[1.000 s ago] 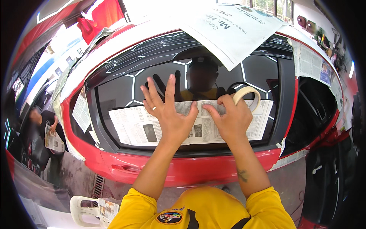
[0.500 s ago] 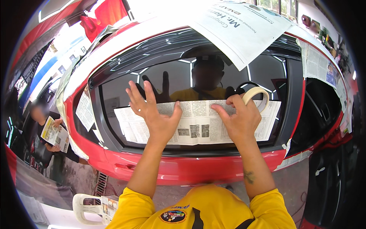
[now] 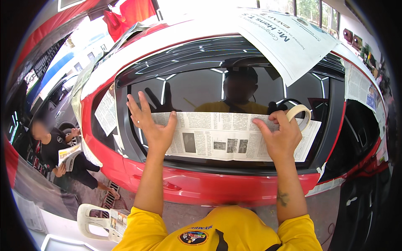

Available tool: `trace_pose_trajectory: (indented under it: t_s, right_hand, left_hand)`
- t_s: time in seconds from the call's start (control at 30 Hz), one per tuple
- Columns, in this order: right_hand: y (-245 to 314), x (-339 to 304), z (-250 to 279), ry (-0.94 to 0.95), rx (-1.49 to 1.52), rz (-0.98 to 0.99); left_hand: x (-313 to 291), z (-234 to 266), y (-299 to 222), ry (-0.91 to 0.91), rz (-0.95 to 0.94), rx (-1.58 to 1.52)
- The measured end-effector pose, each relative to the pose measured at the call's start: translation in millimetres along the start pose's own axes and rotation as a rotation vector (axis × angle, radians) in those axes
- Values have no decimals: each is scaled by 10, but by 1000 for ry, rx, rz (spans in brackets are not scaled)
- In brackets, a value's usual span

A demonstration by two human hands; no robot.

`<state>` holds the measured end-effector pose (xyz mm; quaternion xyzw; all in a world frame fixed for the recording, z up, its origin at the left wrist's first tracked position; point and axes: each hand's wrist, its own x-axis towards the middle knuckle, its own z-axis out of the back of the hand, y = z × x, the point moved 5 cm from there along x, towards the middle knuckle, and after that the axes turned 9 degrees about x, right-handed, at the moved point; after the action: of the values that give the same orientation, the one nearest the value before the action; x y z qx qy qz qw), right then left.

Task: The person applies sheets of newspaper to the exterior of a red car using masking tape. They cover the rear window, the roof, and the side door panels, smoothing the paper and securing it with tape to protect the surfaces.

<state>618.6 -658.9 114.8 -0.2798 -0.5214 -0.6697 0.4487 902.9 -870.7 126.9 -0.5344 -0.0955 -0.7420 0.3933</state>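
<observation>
A folded newspaper sheet (image 3: pixel 205 129) lies lengthwise along the lower part of the car's dark side window (image 3: pixel 188 92). Over its left end, my left hand (image 3: pixel 155 129) is spread, thumb and palm on the paper and fingertips reaching past its upper edge onto the glass. Toward the right end, my right hand (image 3: pixel 285 136) has a roll of cream masking tape (image 3: pixel 309 117) hooked at its curled fingers. The thumb of that hand touches the paper's upper edge. Both palms partly cover the sheet.
The red car door (image 3: pixel 217 188) lies below the window. A large printed sheet (image 3: pixel 289 46) hangs from the roof over the glass. More newspaper (image 3: pixel 360 83) covers the car at right. At left, a co-worker (image 3: pixel 63 142) holds folded paper near a white plastic chair (image 3: pixel 90 221).
My left hand has slid left, widening the gap between my hands and uncovering another picture on the newspaper. The co-worker has lifted one hand off the paper they carry. The view has shifted.
</observation>
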Motion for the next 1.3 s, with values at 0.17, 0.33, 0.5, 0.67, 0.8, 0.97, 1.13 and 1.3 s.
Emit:
trace_pose_trajectory:
  t_s: [0.17,0.33,0.5,0.67,0.8,0.97,1.13,1.3]
  right_hand:
    - [10,15,40,3,-13,-16]
    - [-20,5,11,10,-15,-50]
    - [-4,4,21,19,-29,-50]
    - [1,9,24,14,-28,-38]
    - [5,9,19,26,-21,-58]
    - [17,8,-6,38,-9,-61]
    - [-18,16,43,20,-16,-64]
    - [31,20,9,45,6,-85]
  left_hand:
    - [66,48,175,11,14,32]
    - [105,159,395,-30,60,100]
    - [152,226,665,-65,25,119]
    - [189,250,707,-23,56,135]
    - [185,283,778,-49,55,151]
    - [130,522,1118,-135,156,177]
    - [-208,199,-174,-116,-86,-158]
    - [-338,-303,-1420,29,-176,-123]
